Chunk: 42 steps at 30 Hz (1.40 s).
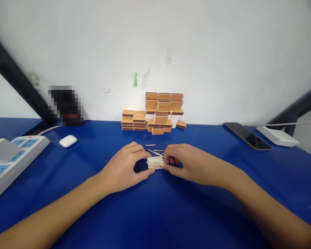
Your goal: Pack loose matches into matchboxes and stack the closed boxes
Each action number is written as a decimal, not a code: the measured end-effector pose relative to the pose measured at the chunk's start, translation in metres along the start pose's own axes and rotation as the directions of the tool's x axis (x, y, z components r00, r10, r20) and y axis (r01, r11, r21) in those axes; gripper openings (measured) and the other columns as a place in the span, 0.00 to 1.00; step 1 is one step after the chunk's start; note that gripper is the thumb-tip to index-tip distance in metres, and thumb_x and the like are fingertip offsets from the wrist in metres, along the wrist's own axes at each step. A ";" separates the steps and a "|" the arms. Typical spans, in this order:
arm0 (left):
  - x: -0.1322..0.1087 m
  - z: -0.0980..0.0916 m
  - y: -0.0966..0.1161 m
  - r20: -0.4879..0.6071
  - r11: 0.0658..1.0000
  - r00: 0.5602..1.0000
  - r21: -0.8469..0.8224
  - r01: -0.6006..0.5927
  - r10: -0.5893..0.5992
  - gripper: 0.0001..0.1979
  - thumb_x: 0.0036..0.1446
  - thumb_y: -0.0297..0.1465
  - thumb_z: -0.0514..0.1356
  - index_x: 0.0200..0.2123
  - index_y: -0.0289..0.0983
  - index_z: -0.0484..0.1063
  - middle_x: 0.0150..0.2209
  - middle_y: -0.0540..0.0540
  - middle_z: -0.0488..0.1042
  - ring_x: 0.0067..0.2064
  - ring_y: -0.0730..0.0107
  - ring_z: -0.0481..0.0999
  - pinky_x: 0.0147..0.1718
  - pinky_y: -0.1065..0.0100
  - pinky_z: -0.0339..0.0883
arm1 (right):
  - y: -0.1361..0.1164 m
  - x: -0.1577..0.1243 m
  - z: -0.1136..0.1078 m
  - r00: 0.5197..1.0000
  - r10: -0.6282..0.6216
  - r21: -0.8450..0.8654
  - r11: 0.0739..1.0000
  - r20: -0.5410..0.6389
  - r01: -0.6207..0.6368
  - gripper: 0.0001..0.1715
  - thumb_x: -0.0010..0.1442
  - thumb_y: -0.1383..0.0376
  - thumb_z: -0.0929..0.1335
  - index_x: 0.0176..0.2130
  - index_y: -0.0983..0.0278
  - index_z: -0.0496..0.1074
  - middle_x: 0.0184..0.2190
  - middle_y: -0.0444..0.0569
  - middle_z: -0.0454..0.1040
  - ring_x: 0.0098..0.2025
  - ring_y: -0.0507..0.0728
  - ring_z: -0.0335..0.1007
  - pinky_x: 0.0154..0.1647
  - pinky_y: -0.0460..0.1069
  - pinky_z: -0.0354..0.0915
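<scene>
A small white matchbox tray (pixel 154 159) lies on the blue table in front of me, with some matches along its near side. My left hand (pixel 126 166) grips the tray's left end between thumb and fingers. At the right end, my right hand (pixel 182 159) has its thumb and fingers pinched on a match (pixel 159 165) with a red head, low over the tray. Loose matches (pixel 153 151) lie just behind the tray, partly hidden by my right fingers. A single match (pixel 150 145) rests farther back on the table.
Orange matchboxes (pixel 164 105) are stacked against the white wall, with a lower stack (pixel 133 121) at their left. On the left are a white earbud case (pixel 68 141) and a power strip (pixel 20 155). A phone (pixel 246 135) and a white device (pixel 277 136) lie right.
</scene>
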<state>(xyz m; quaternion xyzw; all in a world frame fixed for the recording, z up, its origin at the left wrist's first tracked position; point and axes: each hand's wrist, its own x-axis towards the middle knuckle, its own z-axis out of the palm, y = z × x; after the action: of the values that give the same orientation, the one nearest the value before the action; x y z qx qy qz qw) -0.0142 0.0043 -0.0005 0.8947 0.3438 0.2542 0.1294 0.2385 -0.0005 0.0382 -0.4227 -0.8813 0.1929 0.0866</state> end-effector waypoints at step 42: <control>0.001 0.000 0.007 0.039 0.996 0.998 -0.078 -0.052 0.056 0.09 0.63 0.35 0.68 0.44 0.39 0.78 0.39 0.45 0.78 0.43 0.59 0.74 0.45 0.57 0.72 | -0.007 0.006 0.017 0.994 -0.108 0.149 0.983 -0.028 0.111 0.08 0.72 0.64 0.68 0.39 0.63 0.76 0.40 0.46 0.71 0.37 0.52 0.69 0.39 0.49 0.64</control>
<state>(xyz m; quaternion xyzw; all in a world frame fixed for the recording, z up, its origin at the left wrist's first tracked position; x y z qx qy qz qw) -0.0097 -0.0004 0.0027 0.9030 0.3067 0.2524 0.1638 0.2247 -0.0043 0.0252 -0.3676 -0.8853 0.2494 0.1372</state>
